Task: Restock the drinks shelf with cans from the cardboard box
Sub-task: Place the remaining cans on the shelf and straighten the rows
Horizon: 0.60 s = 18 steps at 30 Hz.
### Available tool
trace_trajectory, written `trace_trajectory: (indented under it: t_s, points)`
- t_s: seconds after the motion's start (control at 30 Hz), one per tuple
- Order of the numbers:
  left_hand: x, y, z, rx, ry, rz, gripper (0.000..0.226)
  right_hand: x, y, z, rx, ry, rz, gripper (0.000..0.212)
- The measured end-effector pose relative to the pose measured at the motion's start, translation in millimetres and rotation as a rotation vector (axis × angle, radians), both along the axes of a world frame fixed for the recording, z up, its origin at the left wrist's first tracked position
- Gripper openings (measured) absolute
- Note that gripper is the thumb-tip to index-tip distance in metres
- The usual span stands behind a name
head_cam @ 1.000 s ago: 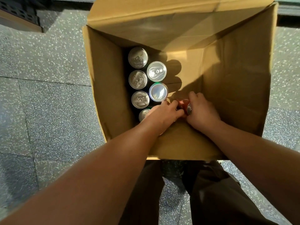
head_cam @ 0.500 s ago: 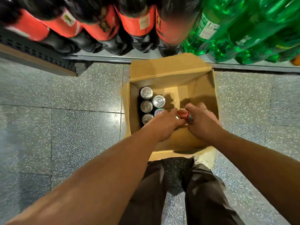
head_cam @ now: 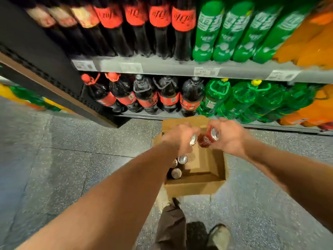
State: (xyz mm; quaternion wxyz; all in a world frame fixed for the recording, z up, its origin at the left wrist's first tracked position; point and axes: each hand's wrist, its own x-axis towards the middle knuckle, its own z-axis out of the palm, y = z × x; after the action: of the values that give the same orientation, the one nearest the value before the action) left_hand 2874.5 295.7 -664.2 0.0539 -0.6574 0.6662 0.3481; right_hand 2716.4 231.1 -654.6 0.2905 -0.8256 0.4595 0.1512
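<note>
In front of the bottle-packed shelf [head_cam: 180, 67], the cardboard box [head_cam: 194, 184] sits on the floor [head_cam: 72, 159] for easy reach; right hand [head_cam: 230, 138] has its fingers wrapped round a red can [head_cam: 207, 138], left hand [head_cam: 178, 138] looks curled on a second can [head_cam: 193, 140], both above the box's far edge; spare cans [head_cam: 182, 159] hug its left wall

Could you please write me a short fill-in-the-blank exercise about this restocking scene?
The right hand grips a can whose body is ____.
The left hand grips a second can, showing only its ____ top.
The cardboard box stands on the ____.
The green bottles stand between the cola bottles and the ____ ones.
Missing words: red; silver; floor; orange.
</note>
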Motion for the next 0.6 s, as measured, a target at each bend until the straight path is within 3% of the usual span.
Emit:
trace_trajectory:
  t_s: [0.13,0.23,0.37,0.6]
  points:
    - [-0.4,4.8,76.3,-0.100,0.034,0.180,0.066,-0.9,-3.8,82.0,-0.068,-0.043,-0.040,0.058]
    - [-3.4,8.9,133.9,-0.163,-0.018,0.192,0.054,-0.6,-1.3,143.6,-0.154,-0.020,0.009,0.058]
    - [-5.9,14.3,204.0,-0.276,-0.012,0.206,0.067,-0.3,2.4,213.0,-0.235,-0.036,0.083,0.064]
    - [-11.9,29.3,336.9,-0.443,-0.069,0.219,0.071,-12.6,18.2,345.3,-0.367,-0.140,0.104,0.060]
